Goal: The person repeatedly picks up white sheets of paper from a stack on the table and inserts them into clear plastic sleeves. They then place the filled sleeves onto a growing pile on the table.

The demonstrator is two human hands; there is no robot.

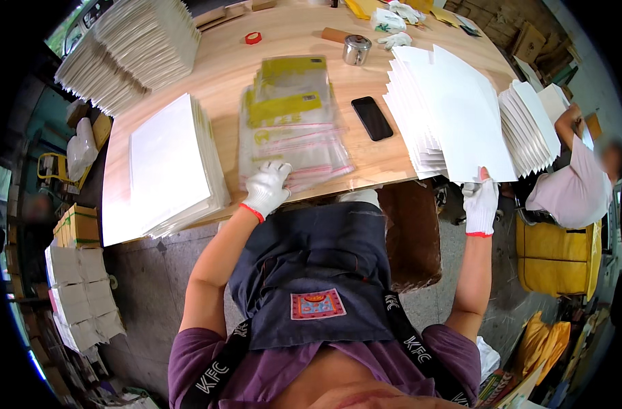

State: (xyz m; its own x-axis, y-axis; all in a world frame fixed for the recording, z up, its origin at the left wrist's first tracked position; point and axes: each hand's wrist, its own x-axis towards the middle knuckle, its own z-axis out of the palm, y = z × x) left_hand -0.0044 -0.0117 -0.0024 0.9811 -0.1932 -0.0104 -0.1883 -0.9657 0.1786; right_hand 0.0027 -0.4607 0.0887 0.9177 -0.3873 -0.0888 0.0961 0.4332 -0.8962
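Note:
My left hand (267, 189), in a white knit glove with a red cuff, is at the near left edge of a pile of clear plastic bags (297, 136) with yellow-green bands. Its fingers are bunched together at the top bag's edge; the fingertips show only in part. My right hand (480, 204), gloved the same way with the thumb tip bare, grips the near edge of a white sheet (464, 116). The thumb lies on top and the fingers are underneath. That sheet tops a fanned stack of white sheets (412, 116) overhanging the table's front edge.
Left on the wooden table (222, 68) lies another white stack (168, 163), with tall stacks (144, 48) behind. A black phone (372, 118), metal cup (357, 50) and red tape roll (254, 38) lie beyond. Another person (573, 177) sits at right, beside more white sheets (529, 126).

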